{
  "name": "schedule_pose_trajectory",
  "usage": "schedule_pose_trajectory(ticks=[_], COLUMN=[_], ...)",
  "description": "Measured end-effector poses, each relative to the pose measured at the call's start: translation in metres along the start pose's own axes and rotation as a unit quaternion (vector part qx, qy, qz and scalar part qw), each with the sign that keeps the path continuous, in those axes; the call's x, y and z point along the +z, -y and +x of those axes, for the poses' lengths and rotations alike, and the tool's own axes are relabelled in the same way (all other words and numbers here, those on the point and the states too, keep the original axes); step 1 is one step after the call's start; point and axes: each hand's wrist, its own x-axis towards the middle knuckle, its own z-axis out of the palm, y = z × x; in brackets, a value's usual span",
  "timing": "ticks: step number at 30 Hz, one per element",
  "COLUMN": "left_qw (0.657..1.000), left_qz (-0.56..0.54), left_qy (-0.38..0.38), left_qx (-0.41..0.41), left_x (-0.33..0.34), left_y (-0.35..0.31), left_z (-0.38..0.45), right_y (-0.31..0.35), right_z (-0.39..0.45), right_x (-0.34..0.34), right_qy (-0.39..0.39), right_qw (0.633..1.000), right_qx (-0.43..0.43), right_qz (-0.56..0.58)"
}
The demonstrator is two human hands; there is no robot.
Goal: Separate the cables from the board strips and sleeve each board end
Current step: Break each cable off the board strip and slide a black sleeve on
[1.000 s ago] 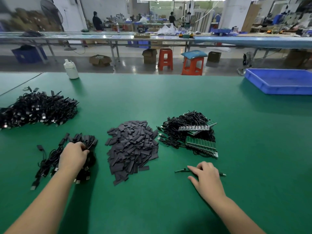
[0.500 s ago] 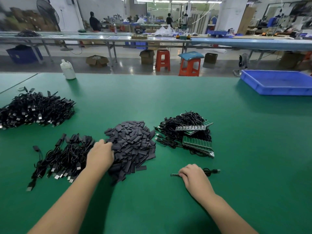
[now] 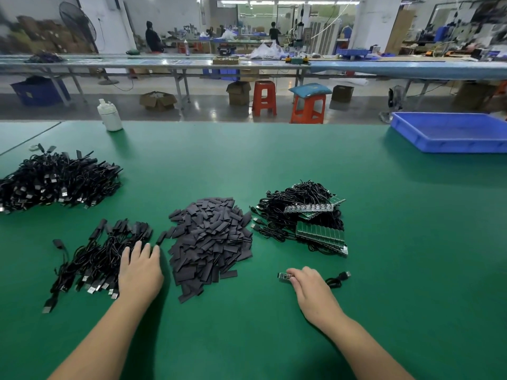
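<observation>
A heap of dark grey sleeves point(image 3: 210, 237) lies at the middle of the green table point(image 3: 384, 242). To its right sit green board strips point(image 3: 319, 234) tangled with black cables point(image 3: 296, 204). My right hand point(image 3: 310, 289) pinches one small board point(image 3: 282, 277); its black cable point(image 3: 338, 279) trails to the right. My left hand point(image 3: 141, 267) lies with straight fingers between the sleeve heap and a bundle of sleeved cables point(image 3: 96, 256), its fingertips at the bundle's edge.
A large pile of black cables point(image 3: 52, 182) lies at the far left. A white bottle point(image 3: 109, 115) stands at the table's far edge. A blue tray point(image 3: 450, 133) sits at the far right. Orange stools and benches stand beyond the table.
My left hand went from the sleeved-cable bundle to the sleeve heap, then back left with fingers straightened. My right hand slid slightly left, keeping the small board and cable.
</observation>
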Motion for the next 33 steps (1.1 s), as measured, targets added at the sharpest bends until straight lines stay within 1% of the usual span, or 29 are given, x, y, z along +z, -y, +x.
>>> schedule_pose_trajectory(ticks=[3, 8, 13, 15, 17, 18, 21, 23, 25, 26, 28, 30, 33], left_qw=[1.000, 1.000, 1.000, 0.999, 0.996, 0.990, 0.954, 0.936, 0.934, 0.937, 0.946, 0.951, 0.949], left_qz=[0.006, 0.007, 0.003, -0.014, -0.054, -0.094, -0.241, -0.283, -0.252, -0.227, -0.184, -0.169, -0.179], left_qy=[-0.016, -0.013, 0.002, -0.023, -0.072, -0.097, -0.126, -0.095, -0.054, -0.036, -0.001, 0.030, 0.040], left_qx=[-0.003, -0.015, -0.025, -0.017, 0.019, 0.046, 0.123, 0.184, 0.247, 0.264, 0.268, 0.256, 0.257], left_x=[0.004, 0.004, 0.004, 0.001, -0.003, -0.007, -0.028, -0.042, -0.048, -0.049, -0.048, -0.045, -0.043], left_y=[0.008, 0.024, 0.033, 0.027, 0.012, 0.001, -0.040, -0.069, -0.094, -0.104, -0.116, -0.122, -0.124], left_z=[0.002, 0.011, 0.021, 0.022, 0.021, 0.018, -0.001, -0.016, -0.029, -0.033, -0.037, -0.037, -0.034], right_y=[-0.001, 0.000, 0.003, 0.001, -0.001, -0.002, -0.001, 0.000, 0.001, 0.002, 0.004, 0.006, 0.008], right_z=[0.000, 0.002, 0.004, 0.005, 0.006, 0.007, 0.009, 0.010, 0.010, 0.009, 0.007, 0.005, 0.002], right_x=[0.003, 0.003, -0.006, -0.011, -0.018, -0.022, -0.032, -0.037, -0.038, -0.037, -0.034, -0.028, -0.021], right_qy=[-0.004, -0.004, 0.039, 0.042, 0.040, 0.043, 0.055, 0.052, 0.051, 0.053, 0.064, 0.073, 0.087], right_qw=[1.000, 0.999, 0.998, 0.997, 0.997, 0.996, 0.996, 0.997, 0.997, 0.997, 0.996, 0.994, 0.992], right_qx=[0.008, 0.024, 0.038, 0.046, 0.055, 0.058, 0.054, 0.051, 0.056, 0.058, 0.061, 0.063, 0.068], right_qz=[-0.012, -0.024, -0.041, -0.047, -0.046, -0.048, -0.050, -0.036, -0.005, 0.006, 0.024, 0.050, 0.064])
